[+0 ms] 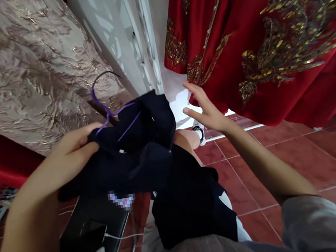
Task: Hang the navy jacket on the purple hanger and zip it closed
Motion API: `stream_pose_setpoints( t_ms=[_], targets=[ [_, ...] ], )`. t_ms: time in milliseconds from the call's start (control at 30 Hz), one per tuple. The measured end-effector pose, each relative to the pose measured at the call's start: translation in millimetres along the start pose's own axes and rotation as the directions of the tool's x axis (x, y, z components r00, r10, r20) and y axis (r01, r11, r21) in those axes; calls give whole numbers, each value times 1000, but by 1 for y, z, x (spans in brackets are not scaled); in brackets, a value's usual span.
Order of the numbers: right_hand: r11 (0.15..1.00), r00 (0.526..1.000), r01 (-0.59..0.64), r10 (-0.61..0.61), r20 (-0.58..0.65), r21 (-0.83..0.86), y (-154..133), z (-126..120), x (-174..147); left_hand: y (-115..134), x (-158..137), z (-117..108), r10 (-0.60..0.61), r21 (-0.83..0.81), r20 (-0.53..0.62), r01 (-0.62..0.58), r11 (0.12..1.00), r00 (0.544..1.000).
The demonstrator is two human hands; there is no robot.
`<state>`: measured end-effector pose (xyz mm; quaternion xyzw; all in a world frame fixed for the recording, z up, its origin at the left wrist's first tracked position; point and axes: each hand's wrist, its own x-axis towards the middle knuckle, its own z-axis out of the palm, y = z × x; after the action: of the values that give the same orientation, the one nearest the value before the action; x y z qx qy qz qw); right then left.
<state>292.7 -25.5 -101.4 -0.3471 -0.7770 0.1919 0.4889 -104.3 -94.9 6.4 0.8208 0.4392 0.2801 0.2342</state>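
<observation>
A dark navy garment (142, 167) hangs over my lap, its upper edge bunched up and its lower part trailing across my legs. My left hand (79, 147) grips it at the left shoulder area, thumb pressed down on the cloth. A purple hanger (105, 110) sticks out of the garment's opening, hook pointing up and to the left; its lower part is hidden in the cloth. My right hand (205, 110) is held apart from the garment, to its right, fingers stretched out and holding nothing.
On the left hangs beige embossed fabric (20, 68); on the right, a red cloth with gold sequins (269, 43). A white door (109, 29) stands between them. A black seat (78, 240) at lower left bears a phone (93, 230) with a white cable. Red tiles (255, 163) cover the floor.
</observation>
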Motion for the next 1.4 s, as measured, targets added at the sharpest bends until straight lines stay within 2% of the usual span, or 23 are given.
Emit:
stream_pose_setpoints(
  t_ms=[67, 167, 233, 300, 367, 467, 533, 567, 600, 633, 700, 767, 833, 933, 967, 1033, 1100, 1133, 1167, 1233, 1267, 1333, 1400],
  targets=[
    [993, 996, -47, 38, 76, 111, 13, 11, 7, -5, 1, -14, 12, 82, -50, -8, 997, 999],
    [942, 974, -192, 148, 172, 276, 16, 23, 12, -15, 11, -20, -34, 39, -93, 37, 999, 995],
    [836, 920, -380, 297, 257, 396, 13, 21, 18, -26, 24, -17, -45, -25, -187, 41, 999, 981],
    [698, 865, -502, 417, 280, 510, 9, 12, 31, -35, 41, -11, 5, -43, -351, -21, 999, 937],
    [649, 869, -469, 462, 180, 598, 7, -3, 54, -38, 59, -4, 103, -9, -517, -126, 992, 850],
    [731, 886, -328, 458, -74, 598, 7, -30, 92, -26, 76, 13, 306, 167, -702, -269, 949, 644],
    [796, 873, -282, 445, -200, 536, 9, -45, 104, -13, 74, 30, 431, 325, -738, -285, 902, 520],
    [818, 867, -264, 433, -246, 510, 9, -49, 103, -7, 69, 41, 492, 401, -716, -284, 871, 496],
    [834, 864, -243, 419, -281, 495, 10, -53, 97, -2, 64, 54, 547, 465, -659, -292, 836, 516],
    [844, 859, -220, 405, -313, 489, 10, -54, 87, 1, 57, 67, 590, 511, -562, -317, 799, 580],
    [847, 834, -179, 400, -380, 500, 11, -54, 60, 3, 46, 97, 599, 548, -282, -387, 742, 749],
    [845, 795, -175, 424, -433, 506, 12, -52, 32, 0, 41, 128, 477, 538, -34, -386, 749, 878],
    [847, 774, -199, 444, -451, 493, 12, -52, 13, -6, 41, 154, 336, 512, 14, -295, 807, 942],
    [918, 743, -201, 370, -558, 342, 6, -49, -5, -13, 47, 183, 205, 322, -176, -141, 936, 963],
    [951, 700, -202, 308, -644, 236, 2, -44, -11, -14, 48, 191, 173, 214, -259, -118, 970, 950],
    [969, 558, -246, 157, -815, 18, -8, -25, -29, -14, 48, 207, 96, -4, -421, -107, 994, 902],
    [947, 440, -320, 120, -890, -31, -16, 10, -52, -10, 44, 224, -23, -191, -541, -97, 977, 840],
    [939, 463, -341, 202, -863, 36, -18, 32, -64, -7, 41, 232, -94, -266, -584, -81, 961, 806],
    [922, 586, -368, 330, -740, 119, -19, 54, -75, -3, 38, 239, -161, -330, -615, -66, 942, 772],
    [899, 790, -395, 437, -430, 188, -17, 97, -91, 5, 32, 248, -250, -426, -630, -58, 903, 736],
    [868, 847, -422, 480, -229, 261, -14, 114, -95, 9, 30, 250, -268, -459, -624, -67, 886, 734],
    [818, 861, -462, 506, -48, 341, -9, 138, -97, 18, 27, 250, -275, -502, -606, -90, 860, 747],
    [789, 838, -483, 543, -62, 379, -5, 146, -94, 25, 25, 249, -277, -515, -595, -93, 852, 754]
  ],
)
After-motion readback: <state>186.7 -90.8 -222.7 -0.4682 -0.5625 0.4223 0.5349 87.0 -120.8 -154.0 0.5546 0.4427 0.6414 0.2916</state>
